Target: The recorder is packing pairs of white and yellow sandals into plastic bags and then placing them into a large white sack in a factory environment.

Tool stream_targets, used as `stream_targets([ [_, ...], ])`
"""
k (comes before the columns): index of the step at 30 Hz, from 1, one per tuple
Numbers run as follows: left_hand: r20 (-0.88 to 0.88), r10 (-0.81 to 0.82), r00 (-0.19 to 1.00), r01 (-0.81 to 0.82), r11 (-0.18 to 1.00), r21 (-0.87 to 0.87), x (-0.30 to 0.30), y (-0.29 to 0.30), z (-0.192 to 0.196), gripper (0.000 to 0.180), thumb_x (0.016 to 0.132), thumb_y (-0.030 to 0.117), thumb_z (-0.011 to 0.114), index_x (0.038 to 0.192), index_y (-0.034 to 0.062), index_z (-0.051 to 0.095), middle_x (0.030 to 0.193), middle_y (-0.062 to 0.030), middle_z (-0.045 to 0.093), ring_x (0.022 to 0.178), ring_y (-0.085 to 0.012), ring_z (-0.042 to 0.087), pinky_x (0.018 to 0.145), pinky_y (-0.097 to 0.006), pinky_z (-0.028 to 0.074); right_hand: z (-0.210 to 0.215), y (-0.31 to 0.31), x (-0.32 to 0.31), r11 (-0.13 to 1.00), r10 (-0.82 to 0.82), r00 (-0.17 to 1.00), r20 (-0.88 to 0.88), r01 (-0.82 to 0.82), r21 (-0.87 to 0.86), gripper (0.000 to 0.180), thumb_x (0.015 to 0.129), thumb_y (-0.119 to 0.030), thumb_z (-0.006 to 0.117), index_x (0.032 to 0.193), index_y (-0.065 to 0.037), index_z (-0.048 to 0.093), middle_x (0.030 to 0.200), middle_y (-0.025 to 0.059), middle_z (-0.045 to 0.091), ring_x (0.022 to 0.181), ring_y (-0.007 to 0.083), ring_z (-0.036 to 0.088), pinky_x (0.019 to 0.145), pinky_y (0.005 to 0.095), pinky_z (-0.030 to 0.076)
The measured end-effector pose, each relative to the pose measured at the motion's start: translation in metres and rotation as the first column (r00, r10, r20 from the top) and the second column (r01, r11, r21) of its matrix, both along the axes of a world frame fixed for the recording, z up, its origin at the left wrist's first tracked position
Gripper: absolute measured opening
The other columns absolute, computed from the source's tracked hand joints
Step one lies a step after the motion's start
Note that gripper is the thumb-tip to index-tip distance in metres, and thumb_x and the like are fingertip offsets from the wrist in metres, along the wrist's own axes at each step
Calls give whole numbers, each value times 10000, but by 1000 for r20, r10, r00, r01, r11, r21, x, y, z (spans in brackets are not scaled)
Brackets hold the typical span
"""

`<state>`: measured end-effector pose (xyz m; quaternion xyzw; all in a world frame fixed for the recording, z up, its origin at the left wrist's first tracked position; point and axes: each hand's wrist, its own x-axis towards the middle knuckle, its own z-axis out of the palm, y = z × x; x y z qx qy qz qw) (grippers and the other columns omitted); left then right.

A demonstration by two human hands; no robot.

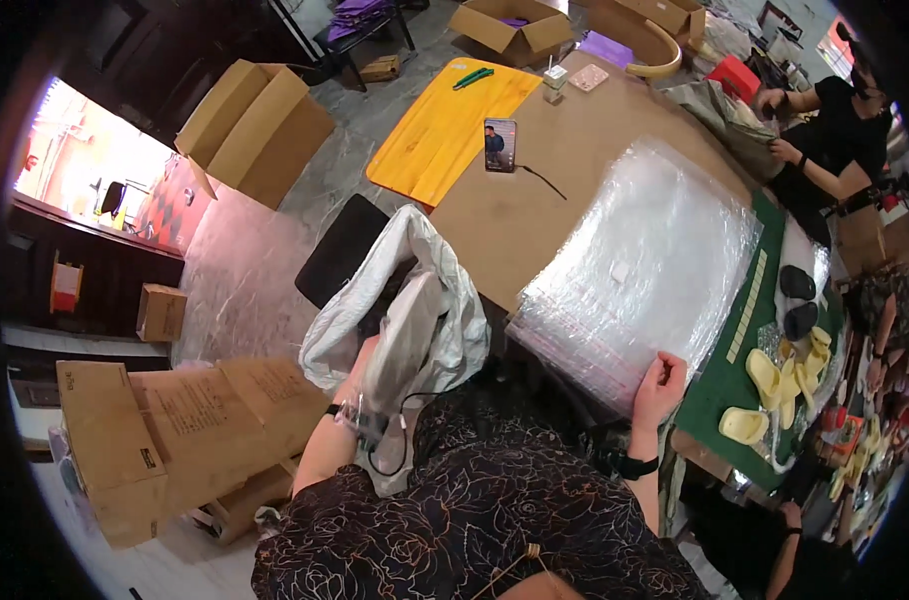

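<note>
- Step in hand, as judged: picking one clear bag off the stack while a pale shoe is held ready in the other hand.
- Right hand: sits at the near edge of the stack of clear plastic bags, at about 4 o'clock from picture centre. Fingers are curled closed onto the edge of the stack, thumb on top; whether one sheet or several is pinched cannot be told.
- Left hand: at about 7 o'clock from centre, wrapped around the lower part of a pale grey shoe, which stands tilted upward. The grip is closed on the shoe; fingertips are mostly hidden behind it.
- A crumpled white sack lies around and behind the shoe, at 12 o'clock from the left hand.
- The stack rests on a brown cardboard-covered table, partly overlapping a green mat at 3 o'clock of the right hand.
- Yellow insoles lie on the mat, apart from both hands.
- A phone stands upright at 12 o'clock of the stack.
- Next move, as judged: calls for separating a single top sheet and opening its mouth wide enough for the shoe; thin film is likely to cling, so a sliding thumb action would help.
</note>
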<state>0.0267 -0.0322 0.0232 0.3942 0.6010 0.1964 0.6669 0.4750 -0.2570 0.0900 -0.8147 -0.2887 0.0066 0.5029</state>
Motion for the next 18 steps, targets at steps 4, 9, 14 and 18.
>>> stream_targets([
  [4,19,4,1000,-5,999,32,20,72,-9,288,870,217,582,987,-33,665,800,-61,659,728,-117,591,658,-292,474,-1,2,0,1000,16,1000,26,-16,-1,52,894,-21,562,932,-8,594,794,2,523,637,64,404,555,209,345],
  [9,32,-5,999,2,996,84,6,94,-28,263,859,201,582,920,-36,677,730,-70,658,674,-122,595,623,-305,485,-5,2,2,1000,-12,1000,13,12,-3,54,890,-22,567,932,-6,597,797,-2,530,637,60,406,556,204,347],
  [14,-582,-146,800,437,806,399,49,77,17,319,811,286,595,789,-27,654,636,-183,614,600,-224,626,589,-403,473,-4,-5,3,997,-71,994,87,73,-20,64,888,-11,555,934,-5,598,793,-2,527,638,62,407,562,201,348],
  [18,-800,-150,581,554,793,253,30,45,-26,354,841,356,560,822,11,641,875,-230,653,845,-418,618,736,-493,484,-3,-1,-1,998,-50,992,112,53,-28,71,885,-2,550,935,-9,599,780,-4,515,637,65,406,552,211,346],
])
